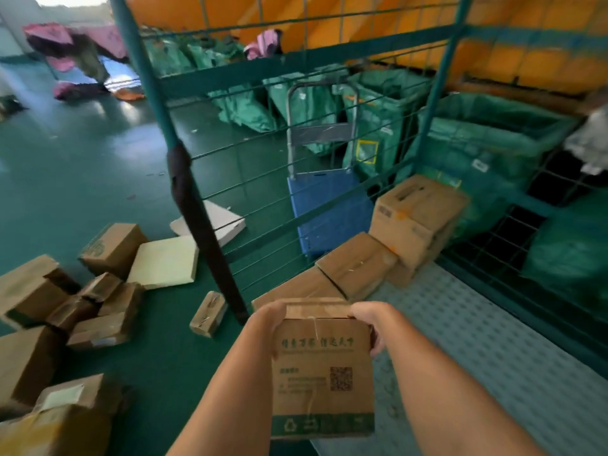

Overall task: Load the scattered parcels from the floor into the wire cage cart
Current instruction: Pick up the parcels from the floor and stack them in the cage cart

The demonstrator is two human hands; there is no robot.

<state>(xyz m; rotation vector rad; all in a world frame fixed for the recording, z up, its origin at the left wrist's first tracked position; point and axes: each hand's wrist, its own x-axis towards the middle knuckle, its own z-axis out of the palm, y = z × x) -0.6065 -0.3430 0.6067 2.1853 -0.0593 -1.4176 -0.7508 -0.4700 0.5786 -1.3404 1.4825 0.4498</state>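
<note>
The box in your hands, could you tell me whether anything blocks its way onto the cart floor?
Nothing visible does. Both the left hand and right hand hold the box at the cart's open side; the bare perforated floor lies just ahead, with the loaded boxes farther back.

Single view, head-worn wide-angle camera: looks forward and down from close above both forearms, facing the cart's [329, 222] open side and far wire corner.
</note>
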